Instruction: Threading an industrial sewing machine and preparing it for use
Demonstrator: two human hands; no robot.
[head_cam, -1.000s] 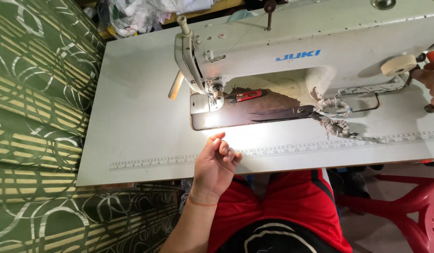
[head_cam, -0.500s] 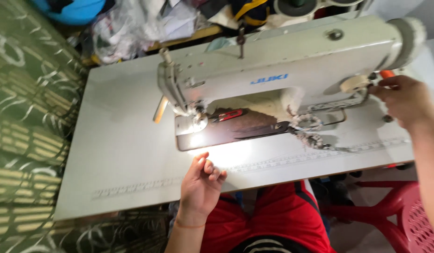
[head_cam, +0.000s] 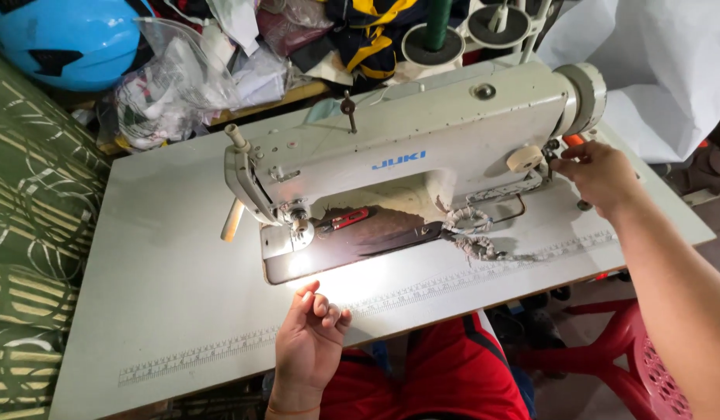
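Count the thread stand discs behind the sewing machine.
2. One disc, carrying a green spool, stands behind the sewing machine; the other disc sits just right of it. More may be hidden beyond the frame.

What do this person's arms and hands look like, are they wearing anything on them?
Both arms are bare, with no sleeves or gloves in view. The left hand has a thin orange band round its wrist. The right hand shows no ring, watch or band, and its forearm is bare too.
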